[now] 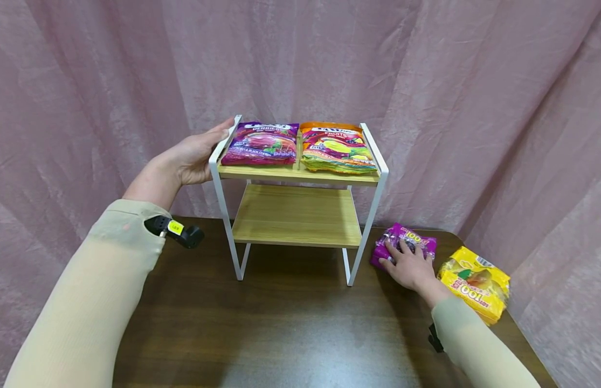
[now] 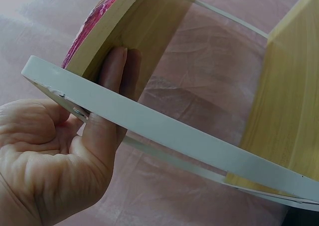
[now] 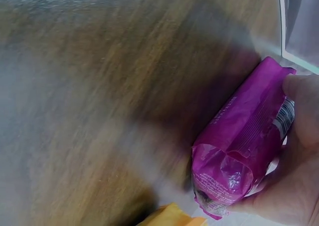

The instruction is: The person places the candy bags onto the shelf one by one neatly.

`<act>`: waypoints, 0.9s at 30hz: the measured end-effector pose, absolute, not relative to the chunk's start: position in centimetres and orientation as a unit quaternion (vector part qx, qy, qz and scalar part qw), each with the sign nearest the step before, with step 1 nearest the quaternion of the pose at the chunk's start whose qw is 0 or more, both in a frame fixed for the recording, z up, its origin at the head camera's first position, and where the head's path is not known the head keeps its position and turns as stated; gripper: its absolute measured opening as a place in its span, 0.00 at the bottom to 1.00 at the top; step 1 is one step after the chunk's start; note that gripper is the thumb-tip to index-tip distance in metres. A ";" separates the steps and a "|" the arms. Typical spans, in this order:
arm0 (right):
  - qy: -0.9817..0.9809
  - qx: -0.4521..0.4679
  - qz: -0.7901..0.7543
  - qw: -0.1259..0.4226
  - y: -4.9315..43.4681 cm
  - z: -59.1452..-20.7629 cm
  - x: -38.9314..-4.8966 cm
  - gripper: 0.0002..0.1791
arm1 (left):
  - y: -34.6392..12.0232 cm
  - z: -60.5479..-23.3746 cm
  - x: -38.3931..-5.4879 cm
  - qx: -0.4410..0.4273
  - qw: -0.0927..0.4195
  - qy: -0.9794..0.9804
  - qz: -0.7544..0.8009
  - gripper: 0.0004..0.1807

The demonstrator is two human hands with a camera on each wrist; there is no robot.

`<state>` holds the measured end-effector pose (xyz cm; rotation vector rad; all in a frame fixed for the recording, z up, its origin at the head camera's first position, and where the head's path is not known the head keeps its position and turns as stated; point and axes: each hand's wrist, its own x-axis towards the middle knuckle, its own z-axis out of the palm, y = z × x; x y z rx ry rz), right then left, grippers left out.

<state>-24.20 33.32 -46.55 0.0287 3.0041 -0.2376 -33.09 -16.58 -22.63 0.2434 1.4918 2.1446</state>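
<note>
A two-tier shelf (image 1: 296,215) with wooden boards and a white metal frame stands on the dark table. My left hand (image 1: 195,156) grips its upper left side; in the left wrist view, fingers (image 2: 113,71) reach beneath the top board. On that board lie a purple-pink candy bag (image 1: 261,144) marked "Berries" and an orange-yellow candy bag (image 1: 336,148) marked "Fruits". To the right of the shelf, my right hand (image 1: 410,267) holds a purple candy bag (image 1: 421,243) on the table, fingers spread over it. The right wrist view shows the thumb at the purple bag's edge (image 3: 249,131).
A yellow candy bag (image 1: 475,285) lies by the table's right edge, close to my right forearm. The lower board (image 1: 297,215) sits under the top one. Pink curtains (image 1: 300,59) hang behind and along the right of the brown table (image 1: 281,334).
</note>
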 end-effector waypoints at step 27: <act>0.996 -0.054 -0.061 0.038 33.3 -46.5 -21.9 0.39 | -16.6 -22.6 -33.1 0.097 0.258 0.550 0.788 0.31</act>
